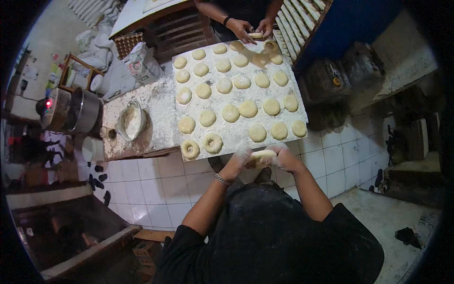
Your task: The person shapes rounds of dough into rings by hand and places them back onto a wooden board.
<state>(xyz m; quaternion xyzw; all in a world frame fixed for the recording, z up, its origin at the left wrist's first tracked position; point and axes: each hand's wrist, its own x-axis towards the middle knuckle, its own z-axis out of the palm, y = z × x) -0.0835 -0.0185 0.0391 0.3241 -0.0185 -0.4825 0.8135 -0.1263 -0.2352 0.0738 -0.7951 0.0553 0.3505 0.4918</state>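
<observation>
My left hand (240,160) and my right hand (286,159), both dusted with flour, grip a piece of dough (263,154) from either side. It is held up just off the near edge of a floured white board (241,135); whether a hole goes through it I cannot tell. Rows of flat, round dough pieces (248,109) lie on the board. At its near left corner are two dough rings, one (190,149) at the edge and another (213,143) beside it, each with a hole or dent in the middle.
Across the board, a co-worker's hands (250,31) hold another dough piece (255,35). To the left stand a bowl of flour (133,122), a small cup (111,134) and a large metal pot (85,111). Egg trays (127,45) and a sack (143,62) sit behind. White tiles (144,187) cover the floor.
</observation>
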